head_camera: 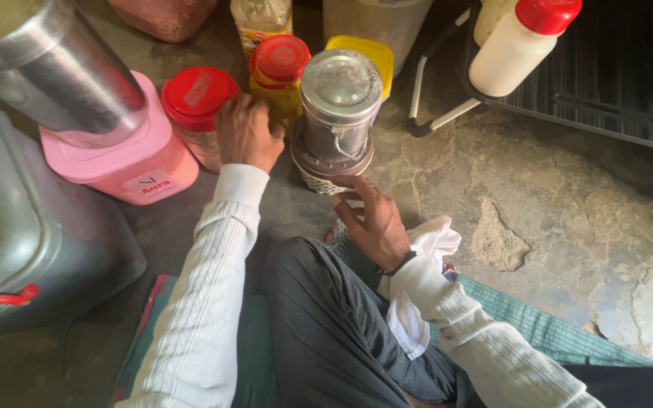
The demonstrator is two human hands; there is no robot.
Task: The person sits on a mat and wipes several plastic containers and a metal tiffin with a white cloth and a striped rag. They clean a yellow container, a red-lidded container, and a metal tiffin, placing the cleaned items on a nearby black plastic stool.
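Observation:
My left hand (247, 134) reaches forward between a clear jar with a red lid (198, 94) and a yellow jar with a red lid (280, 64). It rests against both, and its fingertips are hidden between them. My right hand (372, 223) lies low in front of a steel canister (339, 102) that stands in a white woven holder (319, 181). Its fingers are spread, and the fingertips touch the holder's rim. A white cloth (432, 242) lies under my right wrist, over my dark trouser leg.
A pink plastic box (126, 162) bears a steel vessel (54, 72) at the left, beside a grey container (17, 227). A white bottle with a red cap (519, 45) lies on a dark metal frame (606, 91). The stone floor (553, 211) is cracked, and I sit on a green mat (538, 329).

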